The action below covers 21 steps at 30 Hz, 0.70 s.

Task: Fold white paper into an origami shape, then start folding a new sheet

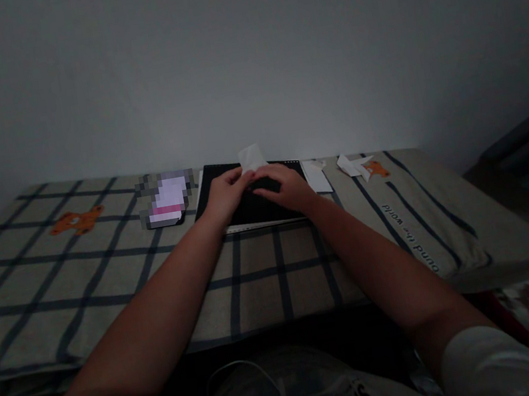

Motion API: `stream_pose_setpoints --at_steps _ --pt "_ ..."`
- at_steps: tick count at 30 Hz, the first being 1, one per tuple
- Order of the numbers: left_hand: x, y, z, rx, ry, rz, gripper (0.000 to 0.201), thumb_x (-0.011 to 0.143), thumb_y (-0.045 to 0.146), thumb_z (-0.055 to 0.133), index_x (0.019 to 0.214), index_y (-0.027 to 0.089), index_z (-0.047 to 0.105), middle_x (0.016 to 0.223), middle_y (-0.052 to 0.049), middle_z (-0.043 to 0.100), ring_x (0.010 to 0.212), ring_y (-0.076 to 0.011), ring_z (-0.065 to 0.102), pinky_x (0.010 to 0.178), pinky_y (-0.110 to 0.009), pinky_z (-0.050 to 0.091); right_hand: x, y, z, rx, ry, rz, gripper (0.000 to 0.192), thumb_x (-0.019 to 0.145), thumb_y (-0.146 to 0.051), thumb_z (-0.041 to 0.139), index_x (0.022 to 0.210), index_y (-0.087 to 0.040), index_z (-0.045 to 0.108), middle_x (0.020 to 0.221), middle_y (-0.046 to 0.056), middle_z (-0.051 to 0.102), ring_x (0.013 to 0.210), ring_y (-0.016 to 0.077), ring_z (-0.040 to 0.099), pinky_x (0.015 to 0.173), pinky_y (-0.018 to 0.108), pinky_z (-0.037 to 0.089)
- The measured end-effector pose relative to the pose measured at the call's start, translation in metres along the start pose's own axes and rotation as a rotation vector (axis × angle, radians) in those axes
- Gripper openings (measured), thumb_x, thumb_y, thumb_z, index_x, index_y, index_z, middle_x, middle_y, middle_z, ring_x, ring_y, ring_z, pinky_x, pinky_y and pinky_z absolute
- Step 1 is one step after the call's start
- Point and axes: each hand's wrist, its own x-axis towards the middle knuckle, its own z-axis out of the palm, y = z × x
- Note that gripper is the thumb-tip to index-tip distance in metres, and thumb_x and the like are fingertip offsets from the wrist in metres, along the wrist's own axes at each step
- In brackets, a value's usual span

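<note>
Both my hands rest on a black notebook-like pad point(211, 183) lying on a checked bed cover point(105, 278). My left hand point(226, 194) and my right hand point(283, 188) meet at a small white piece of paper point(251, 157), whose top sticks up above my fingertips. Both hands pinch or press this paper against the pad; the lower part of the paper is hidden by my fingers.
A phone point(167, 199) with a lit screen lies left of the pad. White paper pieces point(316, 176) and folded scraps point(354, 165) lie to the right. The cover bears orange bear prints point(76, 221). A plain wall stands behind. The room is dim.
</note>
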Motion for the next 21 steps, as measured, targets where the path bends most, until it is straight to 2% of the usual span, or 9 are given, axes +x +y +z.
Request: stream_pose_setpoints --at_steps 3,6,10,12,15,18,21 --pt "0.004 -0.005 -0.005 -0.06 0.022 -0.076 0.034 0.075 0.039 0.072 0.099 0.015 0.075 0.102 -0.007 0.076 0.095 -0.0212 0.068 0.085 -0.033 0.054 0.0 0.002 -0.001 -0.025 -0.001 0.024 0.023 0.092 -0.031 0.057 0.111 -0.023 0.069 0.121 0.006 0.07 0.121 0.0201 0.058 0.109 0.041 0.039" --pt "0.007 -0.006 -0.008 -0.073 0.041 -0.152 0.028 0.074 0.033 0.071 0.097 0.017 0.075 0.103 -0.005 0.075 0.094 -0.0198 0.068 0.08 -0.032 0.056 0.002 0.005 -0.005 -0.077 0.12 0.161 0.023 0.093 -0.026 0.052 0.107 -0.022 0.07 0.114 0.008 0.071 0.113 0.0216 0.06 0.105 0.042 0.041" --pt "0.006 -0.007 -0.008 -0.095 0.013 -0.172 0.031 0.071 0.033 0.073 0.097 0.017 0.075 0.101 -0.006 0.075 0.088 -0.0178 0.067 0.076 -0.029 0.055 0.005 0.013 -0.006 -0.068 0.272 0.326 0.029 0.085 -0.023 0.06 0.112 -0.018 0.068 0.113 0.011 0.069 0.105 0.0222 0.06 0.097 0.038 0.046" --pt "0.005 -0.007 -0.008 -0.094 -0.018 -0.161 0.03 0.069 0.034 0.074 0.093 0.016 0.075 0.096 -0.005 0.075 0.085 -0.017 0.066 0.076 -0.029 0.055 0.006 0.018 -0.004 0.009 0.261 0.399 0.036 0.082 -0.026 0.064 0.116 -0.015 0.067 0.107 0.011 0.069 0.094 0.0206 0.062 0.092 0.036 0.049" --pt "0.004 -0.005 -0.006 -0.098 -0.027 -0.154 0.027 0.067 0.034 0.076 0.087 0.016 0.074 0.091 -0.004 0.074 0.083 -0.0172 0.066 0.076 -0.03 0.055 0.006 0.023 0.0 0.129 0.191 0.481 0.033 0.082 -0.028 0.062 0.113 -0.015 0.068 0.091 0.006 0.07 0.083 0.018 0.063 0.085 0.034 0.05" --pt "0.001 -0.001 -0.006 -0.069 -0.019 -0.166 0.031 0.064 0.037 0.079 0.084 0.015 0.072 0.085 -0.005 0.073 0.079 -0.0179 0.066 0.076 -0.032 0.055 0.006 0.022 0.0 0.151 0.174 0.481 0.029 0.082 -0.027 0.061 0.107 -0.016 0.07 0.085 0.003 0.07 0.081 0.0175 0.063 0.082 0.033 0.05" --pt "-0.002 0.002 -0.004 -0.033 -0.053 -0.16 0.041 0.063 0.042 0.082 0.091 0.014 0.073 0.088 -0.006 0.075 0.079 -0.019 0.067 0.078 -0.033 0.053 0.005 0.019 -0.002 0.12 0.182 0.431 0.03 0.082 -0.027 0.06 0.108 -0.017 0.07 0.085 0.003 0.069 0.081 0.0179 0.062 0.083 0.034 0.049"
